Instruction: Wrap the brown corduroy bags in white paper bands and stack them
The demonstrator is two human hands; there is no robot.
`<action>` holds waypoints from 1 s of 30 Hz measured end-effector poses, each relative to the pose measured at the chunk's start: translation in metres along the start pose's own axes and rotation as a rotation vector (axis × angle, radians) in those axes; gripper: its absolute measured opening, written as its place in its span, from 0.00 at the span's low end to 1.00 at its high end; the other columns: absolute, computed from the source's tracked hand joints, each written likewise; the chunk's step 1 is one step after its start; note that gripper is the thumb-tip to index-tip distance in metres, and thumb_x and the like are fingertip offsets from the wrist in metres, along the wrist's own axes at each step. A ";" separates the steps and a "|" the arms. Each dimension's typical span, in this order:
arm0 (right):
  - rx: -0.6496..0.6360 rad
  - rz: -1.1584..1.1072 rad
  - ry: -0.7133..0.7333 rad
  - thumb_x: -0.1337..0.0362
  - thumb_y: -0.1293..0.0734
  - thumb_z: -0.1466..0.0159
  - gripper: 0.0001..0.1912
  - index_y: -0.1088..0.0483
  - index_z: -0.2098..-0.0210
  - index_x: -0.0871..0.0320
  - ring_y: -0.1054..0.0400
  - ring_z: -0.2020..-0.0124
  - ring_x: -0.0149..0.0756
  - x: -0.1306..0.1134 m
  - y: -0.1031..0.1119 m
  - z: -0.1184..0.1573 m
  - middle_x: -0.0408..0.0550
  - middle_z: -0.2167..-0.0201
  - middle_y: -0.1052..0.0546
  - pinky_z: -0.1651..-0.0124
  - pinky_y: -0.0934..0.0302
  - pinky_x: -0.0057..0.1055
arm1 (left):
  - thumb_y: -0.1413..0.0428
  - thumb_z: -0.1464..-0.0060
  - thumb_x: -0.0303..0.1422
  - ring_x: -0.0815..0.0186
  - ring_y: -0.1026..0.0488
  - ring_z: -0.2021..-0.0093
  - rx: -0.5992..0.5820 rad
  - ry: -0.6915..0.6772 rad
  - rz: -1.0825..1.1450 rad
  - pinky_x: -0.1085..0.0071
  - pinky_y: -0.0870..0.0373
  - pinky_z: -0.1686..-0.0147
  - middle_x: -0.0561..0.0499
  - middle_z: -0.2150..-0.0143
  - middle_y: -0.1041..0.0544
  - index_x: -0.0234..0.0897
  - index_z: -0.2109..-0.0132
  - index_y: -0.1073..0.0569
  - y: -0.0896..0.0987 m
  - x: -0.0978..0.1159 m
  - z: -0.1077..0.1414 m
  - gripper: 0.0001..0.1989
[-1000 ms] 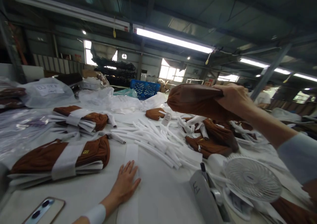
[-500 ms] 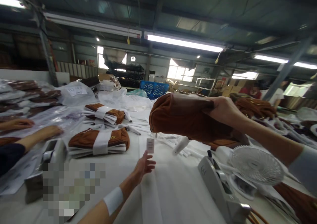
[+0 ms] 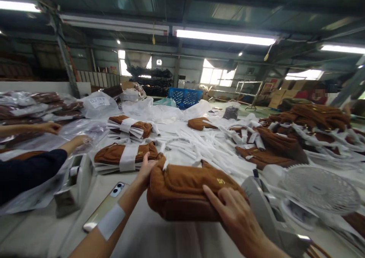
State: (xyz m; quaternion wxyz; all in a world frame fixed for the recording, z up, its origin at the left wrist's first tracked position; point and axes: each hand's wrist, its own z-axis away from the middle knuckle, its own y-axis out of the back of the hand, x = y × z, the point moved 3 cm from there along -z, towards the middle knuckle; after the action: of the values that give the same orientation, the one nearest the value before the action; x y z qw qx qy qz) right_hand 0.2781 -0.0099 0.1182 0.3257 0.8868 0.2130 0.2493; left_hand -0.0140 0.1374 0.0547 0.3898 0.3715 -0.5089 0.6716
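A brown corduroy bag with a small gold logo is held just above the table in front of me, its darker base toward me. My left hand is closed on the bag's upper left end. My right hand grips its right front, the index finger lying across the fabric below the logo. The bag hides some of the fingertips. Left of it, a finished-looking brown bag with a white paper band lies on white sheets. Another banded bag is behind that one.
A tape dispenser and a phone are on the left; another dispenser and a white fan are on the right. White strips cover the table's middle. A co-worker's dark sleeve reaches in from the left.
The brown bag has come down and toward me, its logo now visible. My left hand, open near a small white tag before, now grips the bag's left end. The co-worker's arms have shifted.
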 end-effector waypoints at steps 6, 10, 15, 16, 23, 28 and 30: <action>-0.129 -0.301 -0.068 0.61 0.30 0.45 0.34 0.35 0.39 0.55 0.33 0.62 0.42 -0.041 -0.050 0.082 0.51 0.61 0.28 0.58 0.34 0.37 | 0.45 0.39 0.35 0.61 0.22 0.58 0.243 0.119 -0.254 0.64 0.27 0.52 0.38 0.51 0.23 0.32 0.31 0.52 0.048 -0.065 0.058 0.35; -0.146 -0.469 -0.489 0.53 0.31 0.41 0.33 0.36 0.38 0.54 0.32 0.48 0.47 0.005 -0.049 0.106 0.55 0.48 0.29 0.47 0.33 0.40 | 0.49 0.38 0.49 0.57 0.27 0.44 0.182 0.044 -0.379 0.62 0.29 0.45 0.39 0.38 0.31 0.41 0.31 0.52 0.062 -0.076 0.091 0.36; -0.316 -0.679 -1.022 0.44 0.39 0.37 0.33 0.32 0.42 0.61 0.32 0.44 0.49 0.026 -0.071 0.126 0.59 0.46 0.27 0.42 0.35 0.45 | 0.40 0.45 0.48 0.54 0.31 0.40 0.167 0.006 -0.455 0.57 0.33 0.41 0.38 0.37 0.33 0.41 0.32 0.51 0.061 -0.091 0.110 0.42; -0.336 -0.719 -1.075 0.43 0.39 0.38 0.34 0.32 0.42 0.61 0.32 0.43 0.50 0.024 -0.075 0.125 0.59 0.45 0.26 0.40 0.36 0.46 | 0.39 0.47 0.46 0.53 0.30 0.41 0.171 0.000 -0.430 0.56 0.32 0.41 0.37 0.38 0.32 0.39 0.33 0.48 0.056 -0.091 0.109 0.41; -0.166 -0.740 -1.172 0.41 0.36 0.40 0.31 0.29 0.46 0.53 0.31 0.45 0.47 0.003 -0.067 0.116 0.51 0.49 0.25 0.44 0.35 0.40 | 0.37 0.51 0.44 0.55 0.24 0.48 0.081 -0.138 -0.400 0.59 0.26 0.48 0.42 0.45 0.24 0.40 0.35 0.43 0.044 -0.067 0.105 0.40; -0.260 -0.709 -1.071 0.44 0.37 0.38 0.32 0.33 0.41 0.55 0.27 0.52 0.46 -0.024 -0.063 0.144 0.52 0.54 0.25 0.51 0.30 0.39 | 0.40 0.49 0.46 0.56 0.27 0.44 0.128 -0.119 -0.540 0.60 0.32 0.42 0.42 0.43 0.26 0.38 0.39 0.38 0.070 -0.082 0.111 0.34; -0.262 -0.703 -0.967 0.46 0.35 0.40 0.34 0.37 0.38 0.55 0.29 0.48 0.47 -0.030 -0.061 0.153 0.54 0.49 0.27 0.49 0.31 0.41 | 0.42 0.47 0.47 0.55 0.29 0.43 0.191 -0.140 -0.592 0.59 0.33 0.40 0.41 0.42 0.27 0.37 0.41 0.36 0.077 -0.086 0.114 0.31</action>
State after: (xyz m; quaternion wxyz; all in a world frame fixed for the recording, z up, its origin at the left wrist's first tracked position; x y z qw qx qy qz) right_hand 0.3302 -0.0560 -0.0348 0.5548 0.7285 0.2885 -0.2796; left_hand -0.0352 -0.0002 -0.0294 0.4955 0.5837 -0.3390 0.5466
